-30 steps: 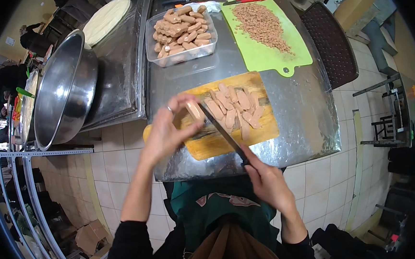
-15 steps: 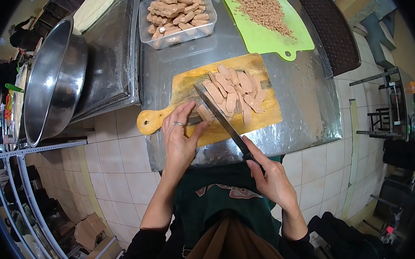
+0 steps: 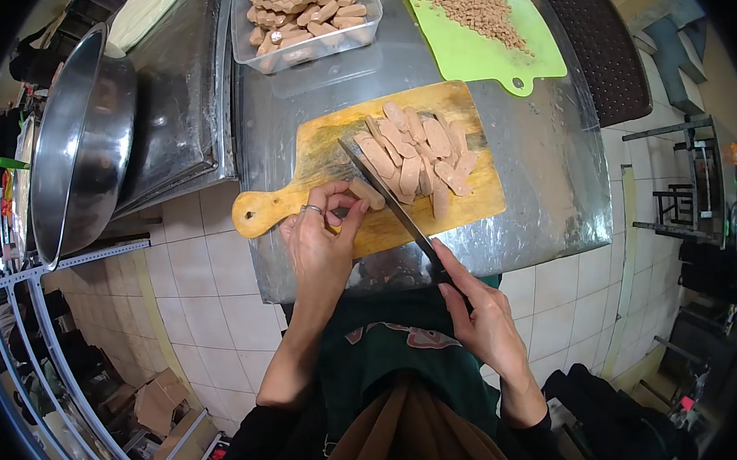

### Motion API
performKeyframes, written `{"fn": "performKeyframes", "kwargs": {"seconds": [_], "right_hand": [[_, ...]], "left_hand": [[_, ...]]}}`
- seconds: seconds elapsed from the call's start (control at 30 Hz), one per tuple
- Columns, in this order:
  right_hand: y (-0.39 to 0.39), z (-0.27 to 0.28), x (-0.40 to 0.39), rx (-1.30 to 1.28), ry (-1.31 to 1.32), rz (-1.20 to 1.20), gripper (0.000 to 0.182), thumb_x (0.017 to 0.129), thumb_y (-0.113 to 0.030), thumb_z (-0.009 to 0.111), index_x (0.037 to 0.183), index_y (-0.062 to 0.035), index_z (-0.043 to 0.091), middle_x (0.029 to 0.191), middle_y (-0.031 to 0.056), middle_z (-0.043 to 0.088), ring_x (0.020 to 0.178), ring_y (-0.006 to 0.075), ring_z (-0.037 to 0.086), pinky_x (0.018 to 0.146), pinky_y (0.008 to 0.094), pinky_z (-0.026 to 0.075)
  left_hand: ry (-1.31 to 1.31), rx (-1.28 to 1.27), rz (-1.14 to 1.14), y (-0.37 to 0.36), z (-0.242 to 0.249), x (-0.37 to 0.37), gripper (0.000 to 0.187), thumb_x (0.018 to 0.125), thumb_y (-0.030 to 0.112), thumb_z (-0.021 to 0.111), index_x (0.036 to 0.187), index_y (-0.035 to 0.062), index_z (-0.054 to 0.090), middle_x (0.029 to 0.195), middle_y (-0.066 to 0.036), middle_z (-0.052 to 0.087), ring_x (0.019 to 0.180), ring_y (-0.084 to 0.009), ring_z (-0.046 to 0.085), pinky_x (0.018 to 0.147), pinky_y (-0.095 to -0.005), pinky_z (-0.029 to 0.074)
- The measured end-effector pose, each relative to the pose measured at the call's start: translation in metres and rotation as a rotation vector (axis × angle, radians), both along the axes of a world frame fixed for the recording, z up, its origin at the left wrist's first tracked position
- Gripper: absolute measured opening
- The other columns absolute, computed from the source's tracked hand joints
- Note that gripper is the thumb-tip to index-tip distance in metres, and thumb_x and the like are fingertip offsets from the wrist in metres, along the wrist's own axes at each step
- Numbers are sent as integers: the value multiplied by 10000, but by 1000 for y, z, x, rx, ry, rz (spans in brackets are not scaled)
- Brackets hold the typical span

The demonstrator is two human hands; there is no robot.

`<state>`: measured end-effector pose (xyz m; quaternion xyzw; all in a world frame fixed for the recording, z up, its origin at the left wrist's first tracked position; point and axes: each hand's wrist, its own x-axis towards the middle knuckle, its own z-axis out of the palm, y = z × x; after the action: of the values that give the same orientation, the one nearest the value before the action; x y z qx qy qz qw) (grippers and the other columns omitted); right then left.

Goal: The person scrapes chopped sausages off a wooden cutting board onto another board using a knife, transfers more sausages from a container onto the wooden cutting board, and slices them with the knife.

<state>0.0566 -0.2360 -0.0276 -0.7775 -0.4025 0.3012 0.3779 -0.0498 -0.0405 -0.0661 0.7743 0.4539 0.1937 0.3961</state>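
Note:
My right hand point(image 3: 484, 313) is closed round the black handle of a long kitchen knife point(image 3: 393, 205), its blade slanting up and left across the wooden cutting board point(image 3: 321, 152). Between the thumb and fingers of my left hand point(image 3: 321, 239) is a short piece of sausage point(image 3: 368, 193), just left of the blade and above the board. Flat pinkish-brown sausage slices point(image 3: 410, 171) lie in a loose heap on the board, to the right of the knife. The board's round handle with a hole points left.
Behind the board stands a clear plastic tub point(image 3: 313, 51) of whole sausages point(image 3: 302, 12). A green cutting board point(image 3: 474, 58) with finely diced pieces point(image 3: 478, 11) lies at the back right. On the left are a large steel bowl point(image 3: 84, 146) and a pale round sheet point(image 3: 152, 5).
My left fingers have curled in and pinched the sausage piece, which was lying under them beside the blade. The knife stays nearly in place, and the view has shifted slightly.

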Motion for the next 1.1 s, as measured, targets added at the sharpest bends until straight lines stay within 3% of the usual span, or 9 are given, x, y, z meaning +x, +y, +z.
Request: {"fn": "performKeyframes", "kwargs": {"seconds": [0.2,0.3,0.43,0.5,0.63,1.1], "right_hand": [[1,9,5,-73,74,14,590,927,15,592,1478,-154,466,1179,226,676,993,421,673,810,432,552],[5,16,8,-144,189,-14,577,929,26,597,1472,-133,480,1096,277,686,1038,413,681,821,355,528],[5,16,10,-131,131,7,593,924,33,598,1478,-139,476,1010,231,688,870,375,689,753,381,536],[0,14,7,-119,43,37,617,917,36,595,1491,-144,459,885,180,677,722,344,656,674,408,534],[-6,22,3,-107,-23,61,654,893,53,611,1496,-151,459,726,128,559,608,287,566,605,409,511],[-10,47,12,-307,67,180,800,821,79,611,1535,-209,391,745,115,469,590,297,554,537,418,529]], "left_hand": [[17,2,-2,2,-2,2,323,865,259,759,1125,97,658,869,31,710,720,-115,524,887,-330,303],[21,-18,-4,2,-1,3,326,862,262,764,1121,95,657,865,35,703,730,-111,525,887,-328,302],[17,-39,9,2,-1,4,316,859,264,769,1105,99,658,851,46,689,723,-112,525,886,-327,298],[8,-42,10,2,-2,4,309,858,267,772,1095,103,659,847,49,684,718,-114,525,885,-326,297],[-23,-88,17,3,-3,3,294,862,271,771,1084,114,660,846,44,681,712,-112,519,880,-325,295],[24,-111,-11,7,6,4,273,838,174,789,1069,109,658,879,43,679,731,-100,515,882,-307,301]]}}
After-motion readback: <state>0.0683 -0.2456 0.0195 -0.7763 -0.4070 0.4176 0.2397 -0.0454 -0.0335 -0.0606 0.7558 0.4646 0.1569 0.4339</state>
